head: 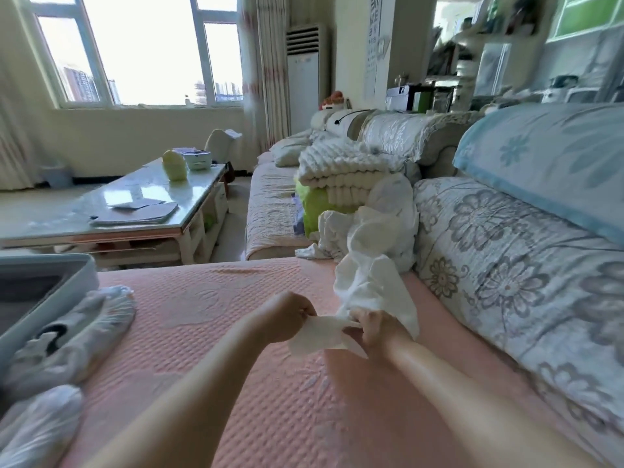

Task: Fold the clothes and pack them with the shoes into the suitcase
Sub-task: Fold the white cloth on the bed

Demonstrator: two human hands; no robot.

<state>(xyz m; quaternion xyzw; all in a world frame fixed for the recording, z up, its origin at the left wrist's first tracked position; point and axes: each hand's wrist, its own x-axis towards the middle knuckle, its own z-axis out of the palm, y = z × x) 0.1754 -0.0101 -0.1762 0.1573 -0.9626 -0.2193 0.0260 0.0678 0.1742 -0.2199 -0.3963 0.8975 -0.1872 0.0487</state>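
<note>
Pinching an edge of the white garment taut, left hand and right hand apparently straighten it for folding, well right of the suitcase.

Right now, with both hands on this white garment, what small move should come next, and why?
Probably draw the left hand and right hand apart to stretch the white garment flat on the pink cover: both pinch one edge close together, and the rest trails crumpled behind.
</note>
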